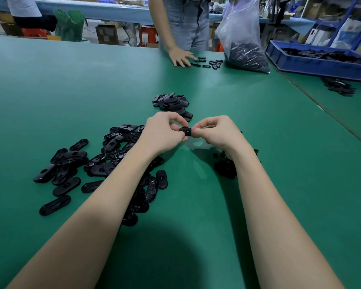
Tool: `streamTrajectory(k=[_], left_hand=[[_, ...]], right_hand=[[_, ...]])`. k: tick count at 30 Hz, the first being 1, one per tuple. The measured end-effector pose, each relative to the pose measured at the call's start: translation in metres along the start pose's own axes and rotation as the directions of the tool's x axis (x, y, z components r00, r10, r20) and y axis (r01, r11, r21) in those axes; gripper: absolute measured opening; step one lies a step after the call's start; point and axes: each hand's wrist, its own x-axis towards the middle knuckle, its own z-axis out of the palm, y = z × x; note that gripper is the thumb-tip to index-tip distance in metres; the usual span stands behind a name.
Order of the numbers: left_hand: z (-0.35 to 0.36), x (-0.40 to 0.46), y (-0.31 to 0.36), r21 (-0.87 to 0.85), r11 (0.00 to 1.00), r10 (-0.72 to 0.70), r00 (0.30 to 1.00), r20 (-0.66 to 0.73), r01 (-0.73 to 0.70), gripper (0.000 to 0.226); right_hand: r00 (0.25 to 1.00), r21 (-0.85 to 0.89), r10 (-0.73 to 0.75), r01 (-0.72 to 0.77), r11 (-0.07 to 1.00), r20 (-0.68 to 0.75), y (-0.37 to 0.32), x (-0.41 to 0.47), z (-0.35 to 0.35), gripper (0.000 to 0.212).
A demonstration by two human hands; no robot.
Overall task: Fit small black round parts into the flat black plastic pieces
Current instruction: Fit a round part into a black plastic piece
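Both hands meet above the green table (pixel 50 84), mid-scene. Left hand (pixel 165 132) and right hand (pixel 214 132) each pinch one flat black piece (pixel 185 131) between curled fingers (the small round part itself is hidden). Loose flat pieces (pixel 71 163) lie near left; a small dark heap (pixel 225 168) sits under the right wrist. Risk, as judged: a tilted press could pop the part loose into the look-alike piles.

Factory floor (green worktable (pixel 258 113), parts crate (pixel 321 63))
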Motion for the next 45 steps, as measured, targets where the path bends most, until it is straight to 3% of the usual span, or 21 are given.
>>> streamTrajectory(k=[9, 16, 21, 25, 31, 45], left_hand=[[0.0, -0.002, 0.002, 0.024, 1.0, 0.016, 1.0, 0.014, -0.017, 0.025], [-0.004, -0.003, 0.002, 0.046, 0.998, 0.032, 0.999, 0.016, -0.032, 0.024], [-0.002, -0.003, 0.003, 0.336, 0.914, 0.225, 0.973, 0.045, -0.227, 0.016], [-0.003, -0.002, 0.001, 0.387, 0.891, 0.237, 0.97, 0.052, -0.239, 0.014], [-0.005, 0.002, -0.003, 0.36, 0.901, 0.239, 0.969, 0.055, -0.243, 0.01], [-0.01, -0.001, -0.001, 0.313, 0.903, 0.274, 0.956, 0.103, -0.292, 0.013]], right_hand=[[0.999, 0.012, 0.028, -0.028, 1.0, -0.019, 0.0, 0.0, 0.002, 0.01], [0.998, -0.029, -0.068, 0.069, 0.997, 0.006, 0.004, 0.003, -0.002, 0.017], [0.99, -0.129, -0.139, 0.134, 0.982, -0.023, 0.005, 0.003, 0.0, 0.023], [0.987, -0.178, -0.158, 0.153, 0.972, -0.014, 0.002, 0.002, -0.003, 0.019], [0.987, -0.252, -0.157, 0.142, 0.957, -0.043, -0.002, -0.002, 0.003, 0.013], [0.985, -0.129, -0.173, 0.17, 0.977, -0.01, 0.004, -0.004, 0.002, 0.013]])
